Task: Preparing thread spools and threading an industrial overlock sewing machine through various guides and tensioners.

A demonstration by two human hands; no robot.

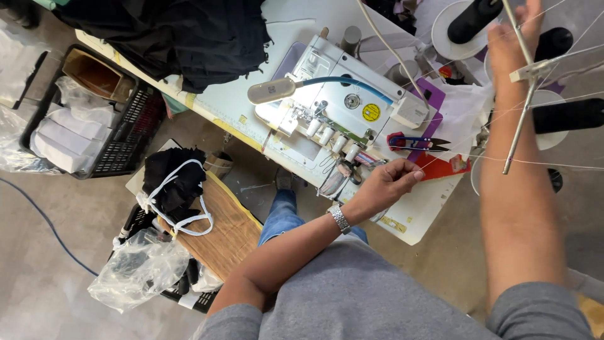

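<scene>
Far left: black crate [119, 141] on the floor with white folded cloth and a brown box. Black fabric pile [182, 34] on the far end of the table [415, 217]. Near left: black cloth with white cords [173, 189] on a brown board, clear plastic bag [138, 267] beside it.

Centre: white overlock machine [340, 104] on the table, lamp on a blue gooseneck [274, 90] over it, snips [418, 143] lying just right of the machine.

Left hand [390, 182] sits at the near right corner of the machine, fingers pinched narrow on a thread [497, 159]. Thread is thin and pale, runs right from the pinch toward the thread stand [525, 94].

Right hand [513, 38] is raised far right at the stand rod, near the black cones [472, 19]. Partly cut off by the frame edge; can't tell if it's closed on anything.

Step looks like threading: thread drawn from stand down to machine. Next move likely calls for steady tension and a fine pinch to feed the guides.
</scene>
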